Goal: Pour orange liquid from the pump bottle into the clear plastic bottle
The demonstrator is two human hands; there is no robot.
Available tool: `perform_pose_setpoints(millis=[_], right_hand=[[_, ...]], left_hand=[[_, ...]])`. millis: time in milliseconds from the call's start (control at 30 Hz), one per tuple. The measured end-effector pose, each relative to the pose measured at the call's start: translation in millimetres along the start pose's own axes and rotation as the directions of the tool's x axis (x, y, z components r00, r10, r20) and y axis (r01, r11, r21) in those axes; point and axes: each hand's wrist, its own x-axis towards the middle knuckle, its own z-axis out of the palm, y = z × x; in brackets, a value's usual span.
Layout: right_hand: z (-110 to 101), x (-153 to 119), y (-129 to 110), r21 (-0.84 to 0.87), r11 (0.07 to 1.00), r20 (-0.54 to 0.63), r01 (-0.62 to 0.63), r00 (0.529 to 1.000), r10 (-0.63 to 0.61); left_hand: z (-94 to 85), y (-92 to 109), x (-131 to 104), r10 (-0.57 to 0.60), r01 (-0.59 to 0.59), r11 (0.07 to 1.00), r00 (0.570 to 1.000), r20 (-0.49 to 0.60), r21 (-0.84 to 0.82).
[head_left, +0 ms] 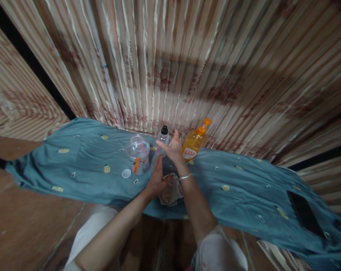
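A small clear bottle with a black cap [164,130] stands upright near the back of the cloth-covered surface. My right hand [173,149] is just in front of it, thumb and fingers apart, partly covering the bottle; whether it touches the bottle I cannot tell. Below that, my left hand [157,178] has its fingers stretched out toward the bottle's base, its thumb apart and over a crumpled beige cloth [170,194]. To the left sits a clear plastic jar [140,163] with an orange and dark pattern, its top uncapped. A round white lid [126,173] lies beside it.
An orange pump bottle [194,143] of yellow liquid stands right of my right hand. A dark phone [306,213] lies at the far right of the teal patterned cloth [85,165]. Behind everything hangs a striped curtain [170,67], close to the back edge.
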Motion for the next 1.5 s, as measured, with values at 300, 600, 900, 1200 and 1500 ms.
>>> perform_pose_setpoints(millis=[300,600,900,1200,1500], right_hand=[[-4,13,-1,-0.007,1.0,-0.001,-0.025,1.0,0.025],[-79,-71,-20,0.002,0.999,0.038,0.05,0.998,-0.05],[-108,-126,-49,0.103,0.994,-0.003,0.024,1.0,-0.024],[-126,-173,-75,0.157,0.987,-0.113,-0.015,0.993,0.033],[-130,-217,-86,0.32,0.947,0.103,-0.017,0.995,-0.016]], left_hand=[[-6.6,10,-10,-0.021,0.02,0.998,1.0,0.016,0.059],[3.0,35,4,0.089,-0.088,0.996,0.996,-0.029,0.029],[10.6,54,-8,0.073,-0.076,0.994,0.996,-0.043,-0.079],[-2.6,98,-61,0.044,-0.028,0.984,0.995,0.09,-0.176],[-36.6,124,-119,-0.038,0.102,0.961,0.969,0.244,-0.256]])
